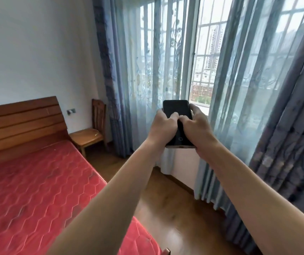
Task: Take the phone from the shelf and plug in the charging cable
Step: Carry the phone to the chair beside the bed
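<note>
Left hand (163, 128): wrapped round the phone's left edge, thumb on the glass
Right hand (196, 130): gripping the right edge, thumb on the screen
Phone (177, 108): held up between both hands at arm's length, before the curtain (147, 80); off the shelf already, I judge
Look: black slab, dark screen, round button low down, charging port facing the person
Cable: none visible
Advice: keep one hand firm; free the other; port kept facing you

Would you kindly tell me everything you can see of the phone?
The phone is a dark slab with a glossy black, unlit screen, a ring-shaped button near its lower edge and a port in its metallic-looking bottom rim. It is held upright in mid-air before the curtains, left hand and right hand wrapping its sides.
</note>
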The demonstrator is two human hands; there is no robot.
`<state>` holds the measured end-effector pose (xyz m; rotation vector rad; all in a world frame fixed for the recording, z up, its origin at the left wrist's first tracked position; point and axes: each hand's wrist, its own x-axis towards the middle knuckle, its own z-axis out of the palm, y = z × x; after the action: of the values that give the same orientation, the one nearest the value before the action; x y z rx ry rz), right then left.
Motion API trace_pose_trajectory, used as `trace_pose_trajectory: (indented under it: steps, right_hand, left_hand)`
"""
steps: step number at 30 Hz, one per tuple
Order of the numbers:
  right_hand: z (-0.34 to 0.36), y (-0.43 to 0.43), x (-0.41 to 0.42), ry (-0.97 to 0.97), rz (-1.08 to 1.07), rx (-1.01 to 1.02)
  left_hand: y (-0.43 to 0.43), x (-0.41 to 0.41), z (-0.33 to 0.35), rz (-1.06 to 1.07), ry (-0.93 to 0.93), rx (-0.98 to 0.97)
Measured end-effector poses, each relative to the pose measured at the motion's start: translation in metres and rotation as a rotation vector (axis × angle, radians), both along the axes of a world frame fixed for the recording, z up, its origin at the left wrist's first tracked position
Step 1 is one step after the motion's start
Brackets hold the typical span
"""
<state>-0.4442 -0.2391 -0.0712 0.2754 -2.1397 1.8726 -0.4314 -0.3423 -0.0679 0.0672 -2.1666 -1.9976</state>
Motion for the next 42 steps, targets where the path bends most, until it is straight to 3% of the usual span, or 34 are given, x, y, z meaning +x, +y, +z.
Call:
trace_pose_trajectory:
  steps: [14,20,28,35,42]
  right_hand:
    - [0.001,0.044,-0.247,0.002,0.154,-0.048]
    - [0.016,0.033,-0.353,0.028,0.221,0.008]
    - [-0.005,-0.060,-0.478,-0.035,0.374,0.048]
    - [0.003,-0.184,-0.581,0.027,0.540,0.082]
    - [-0.004,-0.303,-0.661,0.007,0.714,-0.040]
  left_hand:
    - [0.049,-0.233,0.006,0.125,0.060,-0.048]
    - [0.041,-0.330,0.017,0.210,0.090,0.041]
    - [-0.045,-0.440,-0.004,0.358,0.088,0.043]
    - [-0.164,-0.535,-0.007,0.535,0.139,0.053]
    - [-0.279,-0.604,-0.011,0.683,0.154,-0.012]
